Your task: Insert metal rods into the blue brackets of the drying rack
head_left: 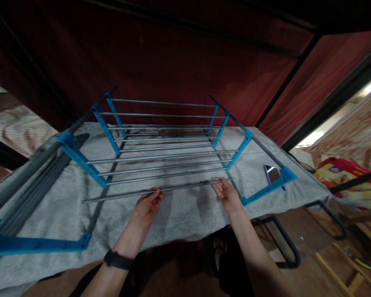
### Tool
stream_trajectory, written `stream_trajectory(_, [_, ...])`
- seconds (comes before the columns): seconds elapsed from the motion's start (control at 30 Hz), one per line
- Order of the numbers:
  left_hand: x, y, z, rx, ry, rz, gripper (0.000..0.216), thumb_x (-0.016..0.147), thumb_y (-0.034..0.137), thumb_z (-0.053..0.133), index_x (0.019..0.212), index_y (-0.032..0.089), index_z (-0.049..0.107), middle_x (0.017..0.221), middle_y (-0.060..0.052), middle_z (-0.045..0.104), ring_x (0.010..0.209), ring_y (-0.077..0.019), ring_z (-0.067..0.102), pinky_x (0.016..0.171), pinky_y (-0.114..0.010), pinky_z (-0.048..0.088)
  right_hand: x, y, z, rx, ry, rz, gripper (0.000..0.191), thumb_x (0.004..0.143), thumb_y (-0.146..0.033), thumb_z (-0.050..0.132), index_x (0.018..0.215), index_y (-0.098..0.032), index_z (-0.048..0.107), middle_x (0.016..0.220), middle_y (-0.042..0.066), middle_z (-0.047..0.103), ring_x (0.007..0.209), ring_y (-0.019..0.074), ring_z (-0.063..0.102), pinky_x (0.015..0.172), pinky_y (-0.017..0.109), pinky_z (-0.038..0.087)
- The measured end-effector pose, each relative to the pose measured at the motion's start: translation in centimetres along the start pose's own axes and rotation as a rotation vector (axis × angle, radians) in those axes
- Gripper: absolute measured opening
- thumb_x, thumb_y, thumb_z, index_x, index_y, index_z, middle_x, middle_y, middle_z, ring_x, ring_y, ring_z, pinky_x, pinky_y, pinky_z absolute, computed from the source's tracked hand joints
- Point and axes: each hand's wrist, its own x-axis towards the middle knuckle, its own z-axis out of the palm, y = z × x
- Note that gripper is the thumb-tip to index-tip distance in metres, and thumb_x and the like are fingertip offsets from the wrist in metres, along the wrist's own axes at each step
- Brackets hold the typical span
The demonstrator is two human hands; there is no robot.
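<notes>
A drying rack of grey metal rods and blue plastic brackets (80,161) stands over a grey towel-covered surface (185,214). Both my hands grip one loose metal rod (117,195) at the rack's near edge. My left hand (148,206) closes round the rod near its middle. My right hand (225,192) pinches the rod's right end, close to a blue bracket (267,187). A black band sits on my left wrist.
A phone (272,174) lies on the towel at the right, partly under the blue bracket. Folded grey rack rods (34,185) lie at the left. A dark red curtain hangs behind. At the right are black metal legs, a wooden floor and a colourful package (349,175).
</notes>
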Motion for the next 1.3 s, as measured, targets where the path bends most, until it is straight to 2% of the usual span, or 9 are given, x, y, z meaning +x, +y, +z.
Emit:
stream_trajectory(0.07, [0.0, 0.1, 0.0, -0.006, -0.001, 0.005, 0.026, 0.087, -0.009, 0.057, 0.075, 0.013, 0.066, 0.067, -0.004, 0.071, 0.064, -0.0125, 0.072, 0.06, -0.018, 0.057, 0.4, -0.5, -0.3, 0.01, 0.033, -0.005, 0.001, 0.088, -0.02, 0.069, 0.087, -0.021, 0.068, 0.085, 0.001, 0.075, 0.079, 0.0124, 0.073, 0.081, 0.025, 0.063])
stream_trajectory(0.17, [-0.1, 0.1, -0.1, -0.026, 0.001, 0.019, 0.027, 0.085, -0.01, 0.059, 0.073, 0.013, 0.067, 0.066, -0.003, 0.07, 0.064, -0.0129, 0.072, 0.06, -0.018, 0.057, 0.8, -1.0, -0.7, 0.02, 0.054, -0.005, 0.009, 0.093, -0.023, 0.062, 0.086, -0.022, 0.067, 0.083, 0.001, 0.075, 0.077, 0.011, 0.072, 0.08, 0.024, 0.062])
stream_trajectory(0.37, [-0.1, 0.1, 0.0, -0.029, -0.008, 0.031, 0.027, 0.086, -0.009, 0.06, 0.071, 0.013, 0.068, 0.065, -0.004, 0.07, 0.063, -0.0143, 0.072, 0.059, -0.02, 0.058, 0.7, -1.0, -0.8, 0.027, 0.053, -0.033, 0.009, 0.093, -0.023, 0.062, 0.086, -0.021, 0.068, 0.085, 0.001, 0.075, 0.078, 0.0101, 0.072, 0.08, 0.023, 0.062])
stream_trajectory(0.63, [0.1, -0.6, 0.1, -0.001, -0.015, 0.026, 0.024, 0.086, -0.008, 0.06, 0.075, 0.012, 0.067, 0.067, -0.003, 0.071, 0.064, -0.0132, 0.072, 0.062, -0.02, 0.058, 0.3, -0.3, -0.4, 0.023, 0.038, -0.039, 0.012, 0.077, -0.014, 0.078, 0.079, -0.021, 0.068, 0.084, 0.0, 0.076, 0.079, 0.0131, 0.073, 0.08, 0.026, 0.063])
stream_trajectory(0.97, [-0.2, -3.3, 0.8, 0.005, -0.086, 0.007, 0.018, 0.081, -0.004, 0.07, 0.077, 0.013, 0.069, 0.068, -0.003, 0.072, 0.066, -0.0148, 0.073, 0.064, -0.022, 0.057, -1.8, 4.0, 1.3, -0.054, -0.11, 0.106, 0.028, 0.057, -0.022, 0.094, 0.072, -0.021, 0.071, 0.079, 0.001, 0.076, 0.076, 0.0167, 0.073, 0.08, 0.031, 0.062])
stream_trajectory(1.13, [-0.7, -5.0, 1.3, 0.009, -0.148, -0.011, 0.014, 0.081, -0.001, 0.072, 0.076, 0.012, 0.07, 0.072, -0.004, 0.072, 0.067, -0.0164, 0.073, 0.064, -0.024, 0.057, -2.9, 5.4, 2.2, -0.088, -0.203, 0.174, 0.032, 0.055, -0.027, 0.096, 0.077, -0.02, 0.073, 0.078, 0.002, 0.075, 0.076, 0.018, 0.073, 0.079, 0.032, 0.063])
stream_trajectory(1.3, [-0.9, -4.8, 1.7, -0.022, -0.107, -0.036, 0.018, 0.086, 0.001, 0.068, 0.072, 0.013, 0.066, 0.071, -0.005, 0.071, 0.065, -0.0162, 0.072, 0.063, -0.025, 0.058, -2.5, 5.5, 2.1, -0.074, -0.17, 0.167, 0.03, 0.055, -0.022, 0.095, 0.076, -0.02, 0.073, 0.078, 0.001, 0.075, 0.076, 0.0171, 0.073, 0.078, 0.03, 0.064])
